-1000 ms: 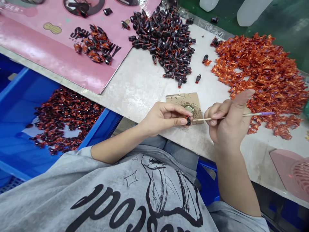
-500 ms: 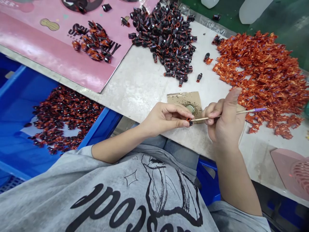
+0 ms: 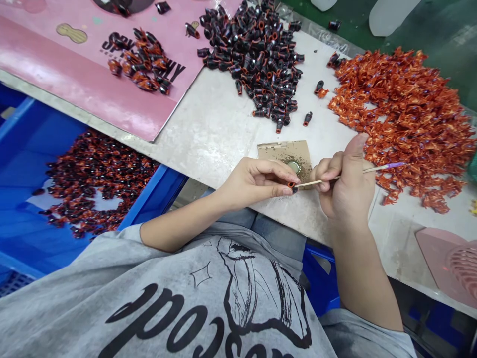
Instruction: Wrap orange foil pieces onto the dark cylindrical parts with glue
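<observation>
We see the pale table [image 3: 208, 109] reaching beneath and beyond both hands, with the blue bin [image 3: 22, 174] of mixed pieces to the left of the left hand. The orange heap [image 3: 402, 114] lies beyond and to the right of the right hand; the dark heap [image 3: 257, 59] lies beyond the left. The right hand [image 3: 346, 189] is curled, thumb raised, around the thin stick; the left hand [image 3: 257, 184] is nearly closed in a pinch on the small dark piece. Just beyond the left fingertips we note the cardboard [image 3: 274, 150]. The thin stick [image 3: 311, 183] spans the gap between the hands, its long axis near crosswise, pale tip pointing left, purple end right. The small dark piece [image 3: 294, 190] meets or nearly meets that tip; we cannot tell its long axis.
</observation>
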`<state>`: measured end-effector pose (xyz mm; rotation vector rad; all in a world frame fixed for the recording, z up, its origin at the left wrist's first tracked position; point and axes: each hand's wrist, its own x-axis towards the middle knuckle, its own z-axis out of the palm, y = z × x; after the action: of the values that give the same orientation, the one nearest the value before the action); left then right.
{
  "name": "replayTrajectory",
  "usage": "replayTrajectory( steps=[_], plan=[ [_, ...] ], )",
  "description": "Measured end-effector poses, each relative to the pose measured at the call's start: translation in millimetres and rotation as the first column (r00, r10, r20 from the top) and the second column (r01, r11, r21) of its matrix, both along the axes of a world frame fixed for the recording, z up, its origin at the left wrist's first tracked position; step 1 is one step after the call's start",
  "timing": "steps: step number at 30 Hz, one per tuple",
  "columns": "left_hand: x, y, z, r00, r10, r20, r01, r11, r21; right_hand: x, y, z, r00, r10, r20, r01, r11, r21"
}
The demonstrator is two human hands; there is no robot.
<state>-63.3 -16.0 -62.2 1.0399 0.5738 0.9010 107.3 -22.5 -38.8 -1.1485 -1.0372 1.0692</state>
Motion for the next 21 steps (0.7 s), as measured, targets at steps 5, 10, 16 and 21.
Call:
replayTrajectory(
  steps=[5, 10, 16, 21],
  plan=[
    [-0.9, -0.3, -0.2, 1.0, 0.008, 0.02, -0.008, 1.0, 0.011, 1.4, 0.8, -1.4, 0.997, 0.043, 0.062, -0.047, 0.996, 0.069],
    [0.2, -0.5, -2.2, 1.0, 0.011, 0.01, -0.011, 1.0, 0.017, 2.7, 0.2, -0.8, 0.999, 0.026, 0.037, -0.028, 0.998, 0.065],
    [1.2, -0.6, -2.1, 1.0, 0.023, -0.009, -0.023, 1.0, 0.015, 1.8, -0.1, -2.2, 0.999, 0.044, 0.025, -0.044, 0.999, 0.029],
    [1.4, -1.0, -0.8, 1.0, 0.029, 0.009, -0.029, 0.999, -0.033, 16.2, -0.2, 5.3, 1.0, -0.023, -0.006, 0.024, 0.998, 0.054]
  ],
)
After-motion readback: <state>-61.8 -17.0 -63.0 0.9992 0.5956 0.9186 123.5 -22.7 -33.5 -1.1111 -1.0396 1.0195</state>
